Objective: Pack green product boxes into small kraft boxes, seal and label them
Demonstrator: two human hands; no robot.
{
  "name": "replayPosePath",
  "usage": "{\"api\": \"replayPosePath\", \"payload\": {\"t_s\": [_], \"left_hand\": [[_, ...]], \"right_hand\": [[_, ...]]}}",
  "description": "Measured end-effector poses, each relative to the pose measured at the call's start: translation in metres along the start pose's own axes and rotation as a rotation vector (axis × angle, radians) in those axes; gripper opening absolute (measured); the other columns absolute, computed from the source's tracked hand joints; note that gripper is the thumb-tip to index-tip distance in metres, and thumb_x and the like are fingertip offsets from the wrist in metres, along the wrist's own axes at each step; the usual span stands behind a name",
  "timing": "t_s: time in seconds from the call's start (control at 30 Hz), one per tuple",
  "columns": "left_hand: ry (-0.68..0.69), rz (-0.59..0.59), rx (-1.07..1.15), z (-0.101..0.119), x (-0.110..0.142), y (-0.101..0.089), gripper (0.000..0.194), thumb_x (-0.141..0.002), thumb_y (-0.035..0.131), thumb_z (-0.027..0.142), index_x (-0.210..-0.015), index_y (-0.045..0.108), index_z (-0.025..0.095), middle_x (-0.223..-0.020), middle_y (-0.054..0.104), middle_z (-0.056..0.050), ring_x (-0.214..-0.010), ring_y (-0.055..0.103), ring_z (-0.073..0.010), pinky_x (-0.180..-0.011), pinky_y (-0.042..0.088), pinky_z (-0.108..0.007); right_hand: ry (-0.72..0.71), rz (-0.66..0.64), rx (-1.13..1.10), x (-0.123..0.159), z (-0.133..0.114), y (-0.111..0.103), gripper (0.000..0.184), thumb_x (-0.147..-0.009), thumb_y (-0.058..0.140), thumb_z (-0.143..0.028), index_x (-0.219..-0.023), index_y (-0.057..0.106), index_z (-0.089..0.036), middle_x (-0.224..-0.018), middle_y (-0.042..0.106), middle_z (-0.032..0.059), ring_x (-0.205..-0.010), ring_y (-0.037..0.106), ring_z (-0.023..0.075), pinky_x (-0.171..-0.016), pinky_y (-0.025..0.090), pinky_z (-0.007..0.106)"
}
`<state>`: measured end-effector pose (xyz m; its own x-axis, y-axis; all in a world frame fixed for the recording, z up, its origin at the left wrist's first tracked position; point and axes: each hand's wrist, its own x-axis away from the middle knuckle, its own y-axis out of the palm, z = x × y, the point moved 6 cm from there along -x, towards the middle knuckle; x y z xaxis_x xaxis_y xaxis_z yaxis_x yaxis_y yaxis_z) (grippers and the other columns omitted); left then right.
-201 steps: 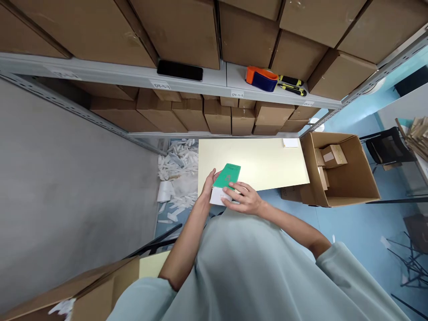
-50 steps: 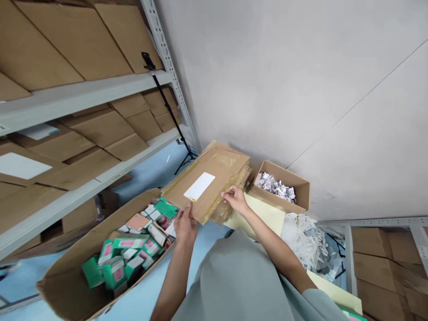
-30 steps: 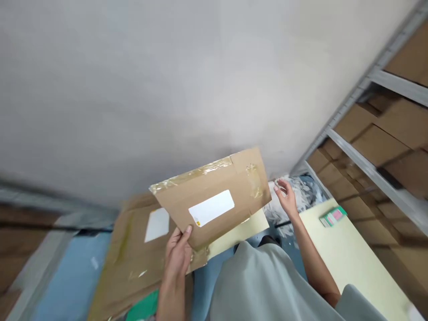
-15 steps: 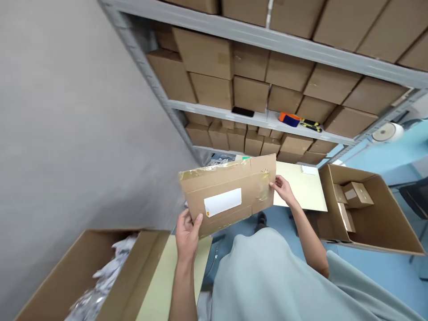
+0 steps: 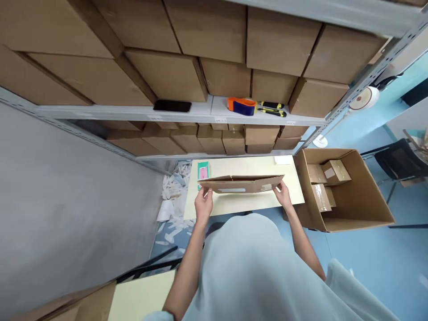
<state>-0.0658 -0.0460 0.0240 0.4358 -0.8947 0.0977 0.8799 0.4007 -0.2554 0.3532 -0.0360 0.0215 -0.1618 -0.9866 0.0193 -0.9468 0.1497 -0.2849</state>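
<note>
A flattened cardboard box point(image 5: 257, 184) is held up by its two ends above the pale yellow table point(image 5: 230, 207). My left hand point(image 5: 203, 205) grips its left end, thumb and fingers pinched on the edge. At the other end, my right hand point(image 5: 282, 194) is closed on the corner. The cardboard is tilted so that its top edge and a foreshortened white label point(image 5: 232, 190) face me. Behind its left end, a green and pink packet point(image 5: 203, 170) lies partly hidden on the table.
A large open carton point(image 5: 364, 196) with several small boxes stands right of the table. Shelving full of cartons rises ahead, with a black phone point(image 5: 172, 105), an orange and blue tape dispenser point(image 5: 242, 106) and yellow-black cutters point(image 5: 272, 109). White paper scraps point(image 5: 175, 191) litter the left.
The view has turned right toward the table. The cardboard has swung over the table and tipped from showing its broad face to nearly edge-on. Both hands still hold it.
</note>
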Motion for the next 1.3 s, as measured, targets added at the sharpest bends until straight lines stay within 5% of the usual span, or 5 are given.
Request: {"api": "replayPosePath", "payload": {"t_s": [0.3, 0.47, 0.63, 0.9, 1.3], "left_hand": [[-0.077, -0.274, -0.064, -0.009, 0.001, 0.058, 0.052, -0.099, 0.059, 0.054, -0.133, 0.077, 0.018, -0.143, 0.078, -0.015, -0.130, 0.075, -0.0312, -0.119, 0.058, -0.051], [-0.031, -0.191, -0.060, 0.014, 0.005, 0.046, 0.052, -0.097, 0.066, 0.060, -0.125, 0.080, 0.018, -0.132, 0.082, -0.016, -0.120, 0.078, -0.0285, -0.110, 0.063, -0.046], [0.048, -0.109, -0.093, 0.051, 0.004, 0.032, 0.055, -0.094, 0.073, 0.064, -0.121, 0.082, 0.018, -0.124, 0.083, -0.016, -0.102, 0.079, -0.0239, -0.095, 0.067, -0.039], [0.184, -0.088, -0.337, 0.090, 0.004, 0.035, 0.026, -0.091, 0.069, 0.045, -0.090, 0.082, 0.022, -0.093, 0.081, -0.007, -0.079, 0.076, -0.0219, -0.089, 0.064, -0.039], [0.140, -0.134, -0.488, 0.087, 0.036, 0.031, 0.030, -0.087, 0.070, 0.038, -0.108, 0.087, 0.025, -0.084, 0.080, -0.003, -0.074, 0.074, -0.0229, -0.079, 0.060, -0.034]], "right_hand": [[0.066, -0.038, -0.079, 0.003, 0.030, 0.012, 0.048, -0.087, 0.064, -0.043, -0.130, 0.070, -0.024, -0.136, 0.078, 0.0134, -0.129, 0.074, 0.0292, -0.123, 0.057, 0.052], [0.194, 0.128, -0.007, 0.017, 0.013, -0.012, 0.055, -0.093, 0.070, -0.064, -0.127, 0.069, -0.021, -0.136, 0.078, 0.0194, -0.118, 0.079, 0.0314, -0.103, 0.067, 0.050], [0.330, 0.096, 0.139, 0.041, -0.030, -0.027, 0.055, -0.092, 0.074, -0.078, -0.102, 0.068, -0.025, -0.094, 0.081, 0.0093, -0.082, 0.082, 0.0289, -0.076, 0.065, 0.040], [0.202, 0.018, 0.563, 0.025, -0.080, -0.003, 0.010, -0.095, 0.062, -0.034, -0.091, 0.067, -0.027, -0.074, 0.077, 0.0028, -0.072, 0.076, 0.0271, -0.072, 0.050, 0.034], [-0.092, -0.104, 0.757, -0.027, -0.095, 0.020, 0.034, -0.112, 0.046, -0.031, -0.114, 0.078, -0.019, -0.109, 0.078, 0.0149, -0.079, 0.072, 0.0260, -0.073, 0.050, 0.035]]}}
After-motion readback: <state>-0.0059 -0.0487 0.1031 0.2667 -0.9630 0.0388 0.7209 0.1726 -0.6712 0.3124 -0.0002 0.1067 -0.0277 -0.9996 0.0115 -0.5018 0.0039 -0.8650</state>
